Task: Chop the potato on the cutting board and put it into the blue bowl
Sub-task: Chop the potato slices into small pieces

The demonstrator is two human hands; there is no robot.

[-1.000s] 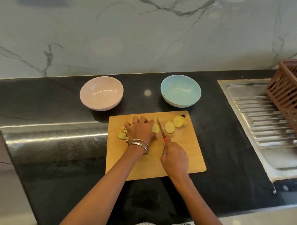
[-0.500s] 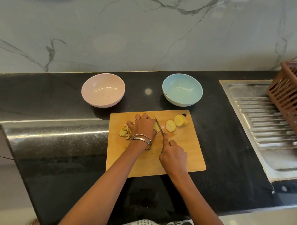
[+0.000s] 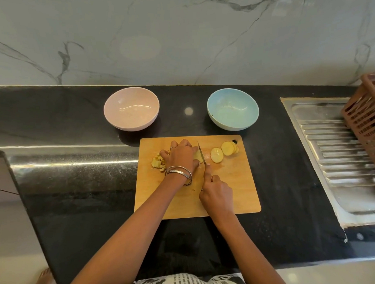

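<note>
Mid-chop: left hand (image 3: 180, 156) curled over potato (image 3: 197, 156) at board (image 3: 232, 182) centre-top, right hand (image 3: 216, 193) gripping knife (image 3: 202, 153) touching its 3 o'clock face; blue bowl (image 3: 233, 109) at 1 o'clock, apart.

A round pale pink bowl (image 3: 131, 111) stands upright on the glossy black stone countertop (image 3: 82, 188), near the back edge and to the left of centre. Behind the countertop rises a white marble wall panel with grey veining (image 3: 178, 36). At the right end, a stainless-steel sink drainboard with parallel ribs (image 3: 340, 155) is set into the countertop. A brown plastic lattice basket (image 3: 368, 116) sits tilted over the drainboard's far right portion and is cut off by the frame edge. A black-and-white printed garment (image 3: 185, 282) shows along the bottom edge.
</note>
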